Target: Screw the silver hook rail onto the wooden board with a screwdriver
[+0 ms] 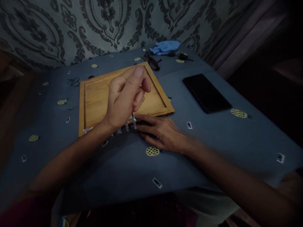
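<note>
My left hand [125,97] is raised above the near edge of a wooden tray [94,97], fingers curled in a loose pinch round a thin dark tool whose tip points down. Just below that tip lies a row of small silver metal pieces [127,124] along the tray's front edge. My right hand [161,132] rests palm down on the blue cloth, its fingers stretched flat and touching the right end of the row of metal pieces.
A black phone [206,93] lies to the right of the tray. Behind the tray are dark glasses [151,61], a light blue cloth [165,47] and keys [181,55]. The blue tablecloth [224,135] carries yellow dotted patches. A patterned wall stands behind.
</note>
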The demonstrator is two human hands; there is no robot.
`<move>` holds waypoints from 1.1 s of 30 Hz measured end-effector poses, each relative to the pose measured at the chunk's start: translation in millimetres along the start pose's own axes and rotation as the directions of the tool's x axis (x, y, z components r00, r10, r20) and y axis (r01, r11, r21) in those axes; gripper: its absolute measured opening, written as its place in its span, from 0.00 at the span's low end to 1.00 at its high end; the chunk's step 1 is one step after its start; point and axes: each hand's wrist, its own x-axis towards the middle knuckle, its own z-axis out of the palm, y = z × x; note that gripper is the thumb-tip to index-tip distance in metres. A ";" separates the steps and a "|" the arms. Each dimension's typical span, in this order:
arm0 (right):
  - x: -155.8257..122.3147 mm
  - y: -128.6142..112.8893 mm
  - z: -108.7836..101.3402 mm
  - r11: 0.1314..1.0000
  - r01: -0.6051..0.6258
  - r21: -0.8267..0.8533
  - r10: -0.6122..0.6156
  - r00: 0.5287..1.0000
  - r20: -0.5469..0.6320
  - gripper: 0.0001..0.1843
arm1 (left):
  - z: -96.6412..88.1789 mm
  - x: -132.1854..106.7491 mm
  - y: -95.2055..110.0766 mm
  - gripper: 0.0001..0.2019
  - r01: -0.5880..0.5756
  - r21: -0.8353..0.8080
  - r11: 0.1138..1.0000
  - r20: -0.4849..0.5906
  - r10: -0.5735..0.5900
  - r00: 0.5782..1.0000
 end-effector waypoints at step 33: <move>-1.2 1.3 3.6 0.999 0.033 -0.019 -0.034 0.999 -0.033 0.17 | -86.1 1.6 18.9 0.22 0.034 -0.020 0.999 -0.319 -0.038 0.947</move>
